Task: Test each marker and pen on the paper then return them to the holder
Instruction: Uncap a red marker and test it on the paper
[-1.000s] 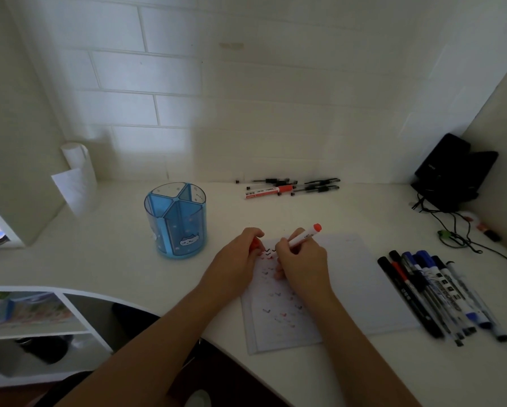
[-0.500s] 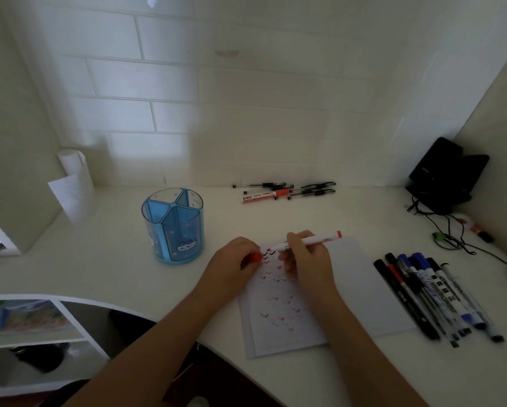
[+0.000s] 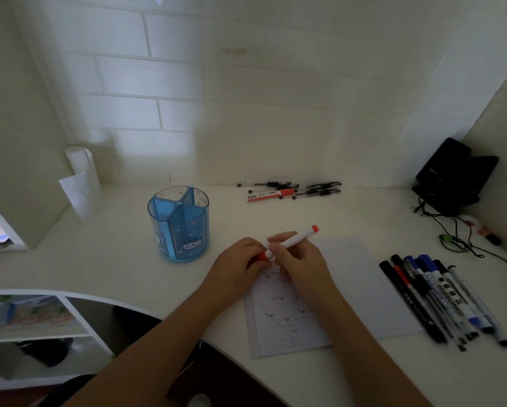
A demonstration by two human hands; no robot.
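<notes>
While the right hand (image 3: 302, 264) grips the white marker (image 3: 297, 238), the left hand (image 3: 234, 270) pinches its red cap (image 3: 261, 256).

1. Rear wall (image 3: 246, 98): white brick-pattern tiles, fills upper frame; paler light patch (image 3: 146, 142) at left of centre.
2. Desk (image 3: 99, 259): white, curved front edge, across lower frame.
3. Shelf unit (image 3: 87, 324): white, lower left.
4. Lighting: dim overall.
</notes>
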